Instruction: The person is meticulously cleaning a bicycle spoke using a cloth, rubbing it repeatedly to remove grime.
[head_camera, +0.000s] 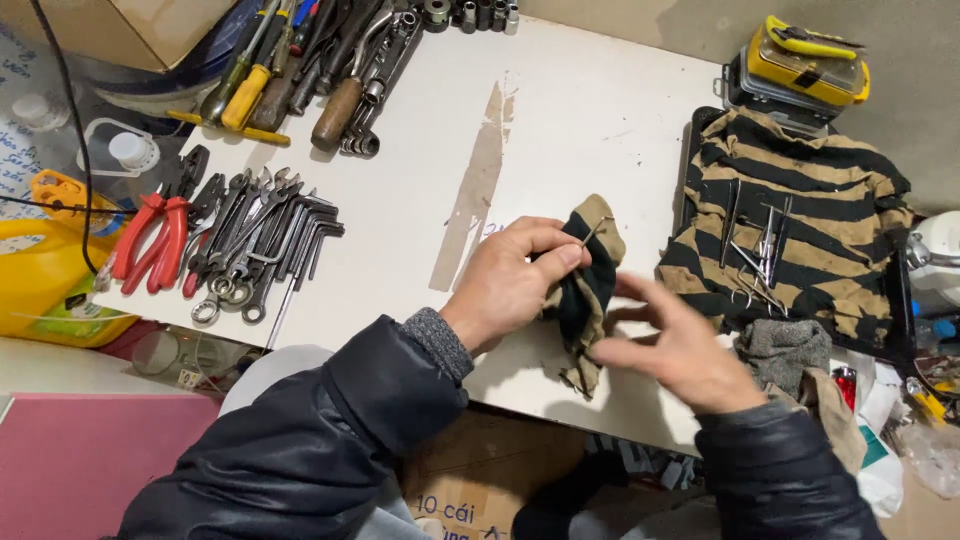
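Near table edge: right hand (678, 350) fingers spread, palm against striped rag (585, 290) | left hand (510, 280) thumb and forefinger pinch thin metal pin (597, 230) at rag's top | rag above white table (560, 120) | beyond: wrenches (265, 235), red pliers (150, 240).

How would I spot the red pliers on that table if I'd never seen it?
Start at the white table and go to its left edge, beside the yellow jug. There a row of grey wrenches lies fanned out. The pliers sit at the row's left end, the only tool there with bright red handles.
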